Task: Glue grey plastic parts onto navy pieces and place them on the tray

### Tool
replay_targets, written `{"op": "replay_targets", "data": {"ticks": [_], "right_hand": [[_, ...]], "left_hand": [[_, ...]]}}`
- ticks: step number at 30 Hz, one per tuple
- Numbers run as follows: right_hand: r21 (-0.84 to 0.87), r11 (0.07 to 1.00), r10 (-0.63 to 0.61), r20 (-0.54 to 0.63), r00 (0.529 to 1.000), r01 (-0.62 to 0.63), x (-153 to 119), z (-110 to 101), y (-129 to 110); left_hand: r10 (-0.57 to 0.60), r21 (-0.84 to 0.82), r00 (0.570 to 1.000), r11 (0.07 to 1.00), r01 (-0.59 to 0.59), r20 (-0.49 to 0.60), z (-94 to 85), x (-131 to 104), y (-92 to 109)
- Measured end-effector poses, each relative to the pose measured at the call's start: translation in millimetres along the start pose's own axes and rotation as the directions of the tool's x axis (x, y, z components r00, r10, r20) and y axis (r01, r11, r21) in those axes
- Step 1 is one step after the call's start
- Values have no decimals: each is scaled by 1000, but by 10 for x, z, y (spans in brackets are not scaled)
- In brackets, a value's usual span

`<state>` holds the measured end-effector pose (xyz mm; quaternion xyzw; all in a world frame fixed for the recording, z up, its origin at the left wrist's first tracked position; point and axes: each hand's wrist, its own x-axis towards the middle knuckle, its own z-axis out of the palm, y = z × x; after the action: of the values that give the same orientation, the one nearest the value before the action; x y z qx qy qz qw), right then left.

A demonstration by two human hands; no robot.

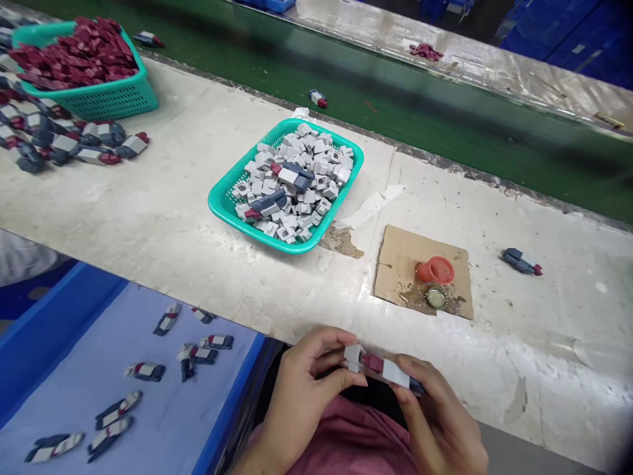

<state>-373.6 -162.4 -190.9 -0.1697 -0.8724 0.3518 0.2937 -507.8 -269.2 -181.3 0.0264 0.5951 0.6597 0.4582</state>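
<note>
My left hand [316, 379] pinches a small hollow white plastic piece [353, 357] between thumb and fingers. Closed around a grey-blue, white and maroon plastic part [395, 373] is my right hand [438, 415], close to the table's front edge. The maroon end of that part points left and meets the white piece; how far it sits inside cannot be seen. Beyond my hands, a green basket [220, 206] holds many similar white pieces, with two assembled parts on top. A red cup [438, 270] and a metal bottle cap [436, 297] rest on wet cardboard [395, 254].
A blue bin [52, 335] at lower left holds several joined parts. At upper left stands a green basket [106, 97] of maroon pieces, beside a pile of parts [64, 142]. One part [520, 261] lies right. A green belt [222, 69] runs behind the table.
</note>
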Motion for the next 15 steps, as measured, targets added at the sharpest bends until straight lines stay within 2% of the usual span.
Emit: {"op": "replay_targets", "data": {"ticks": [7,12,15], "right_hand": [[28,999,-21,39,999,20,15,45,-17],[54,999,2,47,999,-4,31,-14,-78],[83,996,38,30,999,-40,37,-41,-171]], "left_hand": [[20,29,1000,999,-20,-6,-9,-11,5],[154,156,988,976,-150,-12,-9,-62,45],[174,181,985,969,-168,-14,4,-127,48]]}}
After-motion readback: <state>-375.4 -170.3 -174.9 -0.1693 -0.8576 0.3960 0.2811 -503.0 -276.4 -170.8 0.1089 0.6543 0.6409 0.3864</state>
